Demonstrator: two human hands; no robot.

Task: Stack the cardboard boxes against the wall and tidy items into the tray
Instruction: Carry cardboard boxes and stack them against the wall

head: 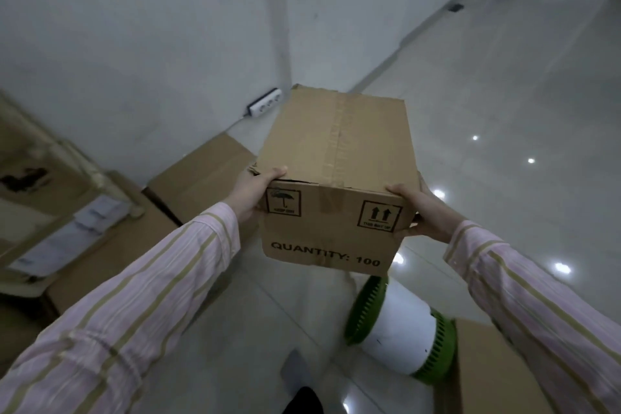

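A taped brown cardboard box printed "QUANTITY: 100" hangs in the air in front of me, above the floor. My left hand grips its near left top corner and my right hand grips its near right side. Both sleeves are pink striped. Below and left of it, a flat cardboard box lies on the floor against the white wall. More cardboard boxes with paper labels sit further left. No tray is visible.
A white cylinder with green ribbed ends lies on the glossy tiled floor below the held box. Another cardboard box sits at the lower right. A white power strip lies by the wall corner. Open floor stretches to the right.
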